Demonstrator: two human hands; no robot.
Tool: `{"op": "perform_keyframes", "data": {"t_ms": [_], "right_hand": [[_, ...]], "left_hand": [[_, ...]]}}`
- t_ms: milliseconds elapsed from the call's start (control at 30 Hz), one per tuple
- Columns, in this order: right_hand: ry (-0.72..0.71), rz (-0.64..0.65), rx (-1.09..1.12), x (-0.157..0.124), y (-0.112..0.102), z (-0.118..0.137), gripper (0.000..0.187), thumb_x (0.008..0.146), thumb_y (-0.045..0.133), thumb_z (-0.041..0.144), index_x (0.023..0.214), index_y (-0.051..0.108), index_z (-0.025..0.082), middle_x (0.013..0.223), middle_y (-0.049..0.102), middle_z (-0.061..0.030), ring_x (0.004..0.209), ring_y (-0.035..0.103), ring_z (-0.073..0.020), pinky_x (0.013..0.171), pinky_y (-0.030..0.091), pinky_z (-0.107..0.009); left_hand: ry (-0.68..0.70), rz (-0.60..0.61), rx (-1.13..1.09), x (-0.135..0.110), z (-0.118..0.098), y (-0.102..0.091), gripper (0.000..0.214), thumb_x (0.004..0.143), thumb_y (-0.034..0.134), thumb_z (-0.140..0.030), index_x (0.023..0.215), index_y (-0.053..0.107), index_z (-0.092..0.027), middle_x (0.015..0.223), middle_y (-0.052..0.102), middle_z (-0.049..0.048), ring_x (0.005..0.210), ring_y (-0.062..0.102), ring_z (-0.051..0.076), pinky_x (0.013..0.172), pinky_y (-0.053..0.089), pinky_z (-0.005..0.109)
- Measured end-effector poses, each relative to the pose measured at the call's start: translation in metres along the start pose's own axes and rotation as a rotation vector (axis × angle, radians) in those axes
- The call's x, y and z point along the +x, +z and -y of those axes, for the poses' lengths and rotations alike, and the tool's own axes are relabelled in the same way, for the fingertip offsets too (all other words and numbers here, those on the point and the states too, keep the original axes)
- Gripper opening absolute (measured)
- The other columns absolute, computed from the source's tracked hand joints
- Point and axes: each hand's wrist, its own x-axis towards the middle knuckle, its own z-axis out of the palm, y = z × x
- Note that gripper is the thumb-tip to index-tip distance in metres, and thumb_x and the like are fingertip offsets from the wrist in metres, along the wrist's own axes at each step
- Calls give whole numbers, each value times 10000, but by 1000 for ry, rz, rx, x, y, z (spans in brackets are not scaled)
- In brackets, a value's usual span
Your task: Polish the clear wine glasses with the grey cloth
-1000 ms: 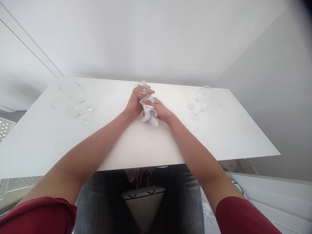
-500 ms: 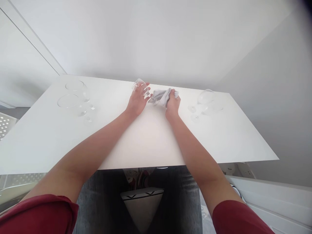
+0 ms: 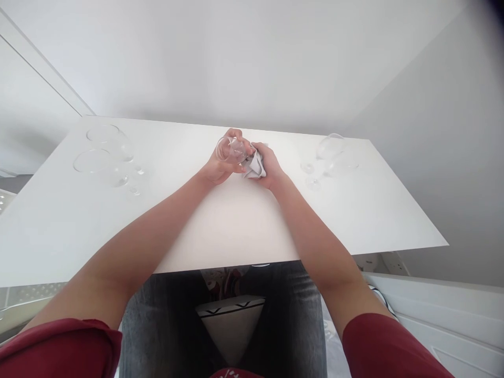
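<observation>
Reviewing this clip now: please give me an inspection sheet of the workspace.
Surface: white table, smooth.
Job's things: a clear glass, tilted in the hands; a pale cloth bunched at its lower end, the stem hidden.
Clutter: two more glasses at left and two at right, faint against the white.
Hands: the left hand holds the glass by its bowl; the right hand grips the cloth.
Cables: none that can be told for sure.
Surroundings: white wall behind, grey wall at right.
</observation>
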Motion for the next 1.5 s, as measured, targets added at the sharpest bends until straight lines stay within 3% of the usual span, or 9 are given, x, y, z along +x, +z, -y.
{"op": "perform_keyframes", "data": {"t_ms": [100,233,433,767,900,1100,1200,1367,1500], "right_hand": [[47,-129,82,1,2,-2,329,938,671,530,829,551,244,743,601,3,660,601,-172,577,508,-308],[-287,-479,-114,1,17,-10,405,1015,596,631,904,564,243,848,647,-22,860,688,-202,753,577,-324],[-748,-468,-424,-17,28,-3,434,1065,499,696,1001,555,271,929,648,-17,938,698,-196,915,581,-361],[-74,-228,45,2,21,-14,337,958,655,523,820,553,233,739,599,-1,664,634,-179,597,557,-307],[-428,-480,-124,-9,30,-11,331,1032,589,566,943,565,248,812,622,-4,804,685,-186,736,596,-319],[-778,-485,-358,-26,39,-8,381,1062,494,663,1037,537,285,924,639,-26,944,720,-211,866,601,-380],[-676,-432,-232,-19,36,-10,357,1040,535,600,915,518,266,826,585,2,848,696,-190,804,586,-340],[-93,-215,66,-1,28,-14,303,979,553,506,834,535,241,751,573,4,649,582,-171,616,525,-318],[-122,-360,-156,4,22,-17,368,1036,519,544,831,545,239,771,581,-8,720,589,-187,703,528,-333]], "left_hand": [[26,83,-25,1,0,-2,645,535,1028,-217,1046,643,-300,1038,710,4,1364,686,316,1190,532,520],[132,63,-27,4,4,-1,687,554,1027,-187,1096,621,-303,1174,693,21,1417,640,314,1209,507,523],[219,28,-17,14,13,-14,604,695,962,-231,1153,575,-301,1325,640,24,1502,555,279,1233,490,473],[174,49,4,11,12,-16,554,665,888,-105,1096,590,-283,1226,646,12,1402,644,254,1161,564,456],[210,17,-9,11,13,-13,508,744,842,-101,1139,582,-288,1287,626,25,1453,607,277,1137,576,476],[190,1,-57,12,15,-17,457,818,837,-152,1153,565,-303,1277,602,20,1491,580,272,1055,601,382],[185,42,-48,11,13,-19,501,770,866,-133,1138,575,-306,1218,620,7,1407,640,250,1055,603,382],[164,65,48,9,8,-18,527,699,853,-95,1106,583,-291,1186,644,4,1276,698,219,1070,596,406],[177,0,64,12,7,-13,535,666,799,-50,1097,579,-278,1226,644,23,1329,661,236,1146,548,466]]}}
